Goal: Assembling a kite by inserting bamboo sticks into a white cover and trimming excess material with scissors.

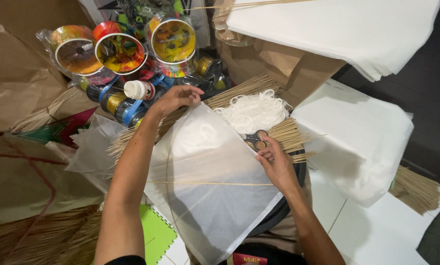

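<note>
A white translucent paper kite [215, 196] lies in front of me, with a thin straight stick across it and a bowed stick curving along its left side. My left hand [177, 97] rests on the kite's far corner, fingers spread and pressing down. My right hand [277, 166] presses the kite's right corner, fingers bent on the paper edge. Under the kite lies a bundle of thin bamboo sticks [239, 91]. A tangle of white string [253, 112] sits on the sticks just beyond the kite. Orange-handled scissors [256, 140] lie beside my right fingers.
Colourful string spools [121, 52] and a white bottle [137, 90] crowd the far left. Stacks of white paper [357, 132] lie to the right and at the top [337, 29]. Brown paper [14, 83] is on the left, more stick bundles at the lower left [43, 235] and right [416, 189].
</note>
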